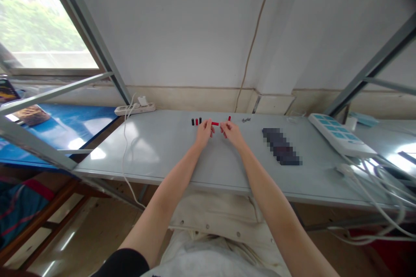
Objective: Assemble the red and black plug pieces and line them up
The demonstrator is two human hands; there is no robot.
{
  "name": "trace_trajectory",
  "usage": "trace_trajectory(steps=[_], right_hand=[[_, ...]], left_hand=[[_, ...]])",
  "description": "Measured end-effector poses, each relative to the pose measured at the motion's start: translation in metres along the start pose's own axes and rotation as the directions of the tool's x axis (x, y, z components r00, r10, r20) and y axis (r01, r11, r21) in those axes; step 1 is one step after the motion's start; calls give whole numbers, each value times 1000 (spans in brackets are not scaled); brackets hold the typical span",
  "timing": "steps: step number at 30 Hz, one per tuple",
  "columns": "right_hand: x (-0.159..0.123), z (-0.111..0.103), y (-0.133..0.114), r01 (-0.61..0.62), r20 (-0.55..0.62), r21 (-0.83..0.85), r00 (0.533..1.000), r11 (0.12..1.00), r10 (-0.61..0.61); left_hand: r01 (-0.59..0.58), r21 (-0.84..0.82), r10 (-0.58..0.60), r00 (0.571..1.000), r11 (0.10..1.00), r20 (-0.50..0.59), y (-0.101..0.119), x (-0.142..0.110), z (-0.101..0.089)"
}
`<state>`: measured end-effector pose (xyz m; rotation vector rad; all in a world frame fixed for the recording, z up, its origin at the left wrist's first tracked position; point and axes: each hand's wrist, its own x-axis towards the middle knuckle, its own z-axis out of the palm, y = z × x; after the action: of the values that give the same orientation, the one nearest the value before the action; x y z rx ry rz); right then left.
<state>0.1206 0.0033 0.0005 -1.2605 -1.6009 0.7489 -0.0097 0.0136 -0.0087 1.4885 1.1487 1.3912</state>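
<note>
Above the glossy pale-grey tabletop, the left hand pinches a slim red cylinder near the right hand, curled with any grip unclear, a fingertip-handling step whose next move probably calls for steadiness.

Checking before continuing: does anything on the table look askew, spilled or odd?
No spill shows, but the white cable at the power strip trails across the table and over its front edge, looking untidy.

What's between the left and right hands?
In the head view, a red tube, sticking out from the left hand toward the right hand.
</note>
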Motion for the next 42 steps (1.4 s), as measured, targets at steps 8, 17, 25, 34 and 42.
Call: trace_trajectory(steps=[8,17,25,34,42], right_hand=[[-1,-3,5,82,23,-208,997,975,-79],[1,-6,11,201,41,-436,978,877,-203],[0,-21,14,20,-28,-671,998,741,-53],[17,-34,38,-285,-247,-552,953,783,173],[34,-33,38,-346,-284,-582,934,736,215]], left_hand=[[77,-102,-79,997,992,-10,5,1,-2],[25,-114,-19,998,993,54,2,1,3],[-26,7,26,999,1000,-23,3,-1,2],[-38,24,37,999,999,27,-6,1,6],[-42,66,41,999,997,12,-4,0,6]])
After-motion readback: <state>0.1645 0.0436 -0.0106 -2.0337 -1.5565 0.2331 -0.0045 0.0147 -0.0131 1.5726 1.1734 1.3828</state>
